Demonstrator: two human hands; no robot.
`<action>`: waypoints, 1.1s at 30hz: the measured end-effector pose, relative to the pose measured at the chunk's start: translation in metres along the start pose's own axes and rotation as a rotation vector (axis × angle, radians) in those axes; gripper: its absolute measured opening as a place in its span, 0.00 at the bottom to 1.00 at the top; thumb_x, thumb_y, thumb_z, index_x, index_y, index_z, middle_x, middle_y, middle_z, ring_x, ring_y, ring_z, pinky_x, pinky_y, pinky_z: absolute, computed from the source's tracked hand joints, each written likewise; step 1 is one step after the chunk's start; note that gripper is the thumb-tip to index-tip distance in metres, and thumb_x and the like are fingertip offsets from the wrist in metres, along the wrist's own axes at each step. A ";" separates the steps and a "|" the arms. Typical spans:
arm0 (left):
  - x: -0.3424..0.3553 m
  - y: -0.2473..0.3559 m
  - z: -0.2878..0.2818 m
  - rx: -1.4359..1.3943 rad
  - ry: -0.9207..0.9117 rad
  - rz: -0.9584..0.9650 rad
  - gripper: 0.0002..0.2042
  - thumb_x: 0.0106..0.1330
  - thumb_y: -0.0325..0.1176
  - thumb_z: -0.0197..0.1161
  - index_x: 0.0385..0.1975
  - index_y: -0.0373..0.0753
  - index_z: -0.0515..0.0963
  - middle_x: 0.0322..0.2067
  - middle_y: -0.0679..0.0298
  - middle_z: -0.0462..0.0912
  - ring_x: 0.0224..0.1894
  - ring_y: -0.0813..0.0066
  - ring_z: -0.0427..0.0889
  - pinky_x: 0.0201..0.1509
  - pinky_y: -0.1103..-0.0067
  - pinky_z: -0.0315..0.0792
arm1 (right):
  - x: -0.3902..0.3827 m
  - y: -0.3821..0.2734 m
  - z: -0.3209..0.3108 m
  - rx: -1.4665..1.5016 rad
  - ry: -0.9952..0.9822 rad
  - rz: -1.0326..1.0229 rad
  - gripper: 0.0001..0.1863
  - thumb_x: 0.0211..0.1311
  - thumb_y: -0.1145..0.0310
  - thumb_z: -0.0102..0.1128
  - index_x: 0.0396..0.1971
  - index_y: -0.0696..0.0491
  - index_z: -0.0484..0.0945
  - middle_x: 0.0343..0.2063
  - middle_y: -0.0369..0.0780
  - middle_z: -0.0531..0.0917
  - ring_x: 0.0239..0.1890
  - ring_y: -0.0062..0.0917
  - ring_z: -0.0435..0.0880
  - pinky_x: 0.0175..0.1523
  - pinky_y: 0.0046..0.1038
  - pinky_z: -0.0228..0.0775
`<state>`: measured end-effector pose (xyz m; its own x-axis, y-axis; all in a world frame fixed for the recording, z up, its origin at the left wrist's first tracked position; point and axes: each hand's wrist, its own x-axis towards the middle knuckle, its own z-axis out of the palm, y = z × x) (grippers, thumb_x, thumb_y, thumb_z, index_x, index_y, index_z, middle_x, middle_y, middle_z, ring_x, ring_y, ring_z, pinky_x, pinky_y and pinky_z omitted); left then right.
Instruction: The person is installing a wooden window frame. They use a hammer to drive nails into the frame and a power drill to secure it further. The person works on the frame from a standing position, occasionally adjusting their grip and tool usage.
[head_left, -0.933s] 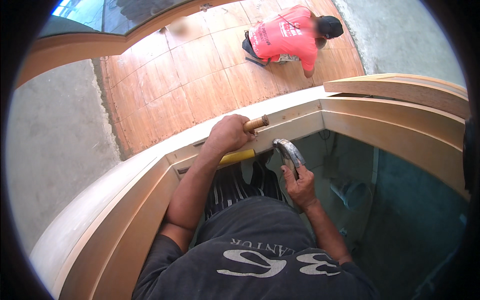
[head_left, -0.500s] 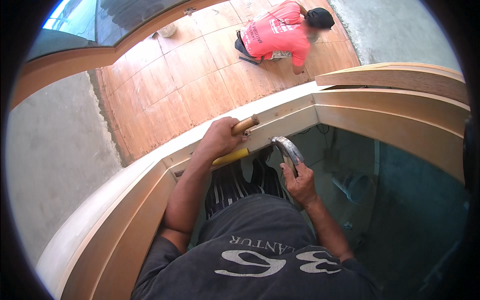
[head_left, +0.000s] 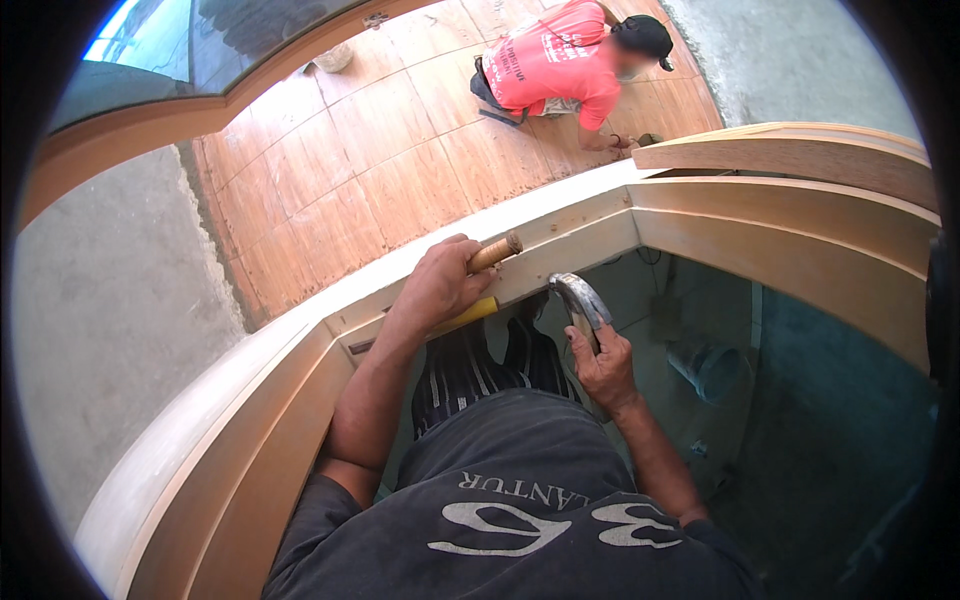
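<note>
The long pale wooden frame (head_left: 560,215) is stiff, heavy and fixed. Against its inner edge the left hand (head_left: 440,285) is clenched around a wooden-handled chisel (head_left: 495,250), light and rigid, best gripped mid-handle. Just below the frame the right hand (head_left: 600,365) grasps a steel hammer (head_left: 582,300) near its head; it looks top-heavy and smooth

A building site, a house still being finished. Unpainted wooden frame boards (head_left: 620,215) run around an opening, beside bare grey cement floor (head_left: 100,310) and freshly laid wood-look floor tiles (head_left: 340,170), where a person in a red shirt (head_left: 560,65) crouches at work.
</note>
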<state>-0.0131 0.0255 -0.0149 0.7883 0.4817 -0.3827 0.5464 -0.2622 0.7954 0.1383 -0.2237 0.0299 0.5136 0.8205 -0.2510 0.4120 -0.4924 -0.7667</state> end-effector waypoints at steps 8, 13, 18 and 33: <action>0.008 -0.008 -0.010 -0.019 0.234 -0.047 0.14 0.68 0.37 0.67 0.35 0.30 0.78 0.31 0.47 0.80 0.37 0.50 0.81 0.45 0.62 0.73 | -0.007 0.015 0.006 0.115 0.094 0.043 0.13 0.72 0.67 0.63 0.47 0.62 0.79 0.23 0.40 0.80 0.23 0.25 0.79 0.28 0.28 0.70; 0.017 0.015 -0.030 -0.035 0.146 -0.170 0.14 0.68 0.40 0.66 0.36 0.32 0.78 0.30 0.48 0.81 0.36 0.51 0.82 0.43 0.62 0.73 | -0.017 0.027 0.000 0.109 0.140 0.042 0.12 0.73 0.67 0.63 0.46 0.60 0.80 0.21 0.37 0.80 0.20 0.20 0.78 0.26 0.26 0.69; 0.042 0.046 0.001 0.051 -0.047 0.023 0.11 0.65 0.35 0.65 0.41 0.35 0.83 0.37 0.44 0.86 0.42 0.44 0.85 0.48 0.59 0.75 | -0.033 0.032 -0.014 0.093 0.152 0.101 0.14 0.71 0.68 0.64 0.50 0.61 0.80 0.27 0.47 0.85 0.27 0.34 0.85 0.34 0.33 0.75; 0.096 0.084 0.079 0.203 -0.067 0.162 0.13 0.64 0.38 0.67 0.40 0.35 0.84 0.40 0.44 0.86 0.46 0.47 0.85 0.53 0.59 0.76 | -0.085 0.045 -0.029 0.082 0.318 0.127 0.14 0.71 0.67 0.63 0.50 0.59 0.80 0.25 0.49 0.84 0.26 0.40 0.87 0.31 0.37 0.74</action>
<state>0.1305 -0.0163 -0.0218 0.8836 0.3652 -0.2932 0.4513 -0.4970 0.7411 0.1350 -0.3237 0.0334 0.7706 0.6166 -0.1610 0.2745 -0.5492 -0.7893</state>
